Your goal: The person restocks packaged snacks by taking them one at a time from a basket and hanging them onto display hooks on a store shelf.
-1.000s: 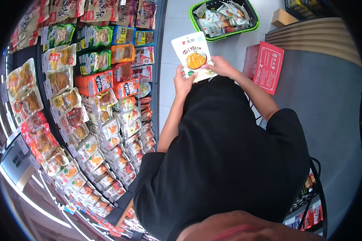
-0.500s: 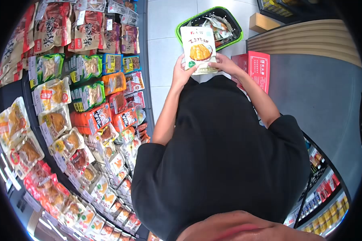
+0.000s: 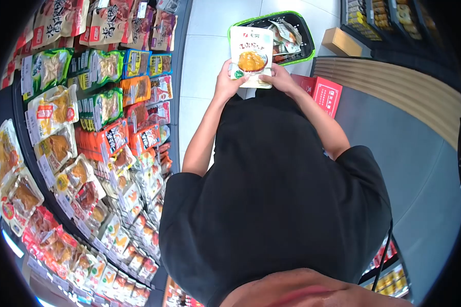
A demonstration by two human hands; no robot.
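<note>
Both my hands grip a white food pouch [image 3: 251, 51] upright by its lower part. Its front carries dark lettering and a picture of golden-brown food in a bowl. My left hand [image 3: 229, 80] closes on the lower left corner, thumb across the front. On the lower right, my right hand [image 3: 280, 79] pinches the edge with its thumb in front. Beyond the pouch, a black shopping basket [image 3: 310, 41] with a green rim stands on the floor, partly hidden by the pouch. Inside lie several plastic packets [image 3: 287, 37].
Racks of hanging packaged snacks [image 3: 107, 107] line my left side, close to my left arm. On the right are a red box [image 3: 327, 96], a grey panel with a ridged wooden edge [image 3: 394, 79], and a light wooden block [image 3: 341, 42]. Shelves of jars [image 3: 381, 15] stand at the far right.
The view has shifted slightly, so the shelves sit further left and the basket further right. The pouch has risen a little in view, still held in both hands.
</note>
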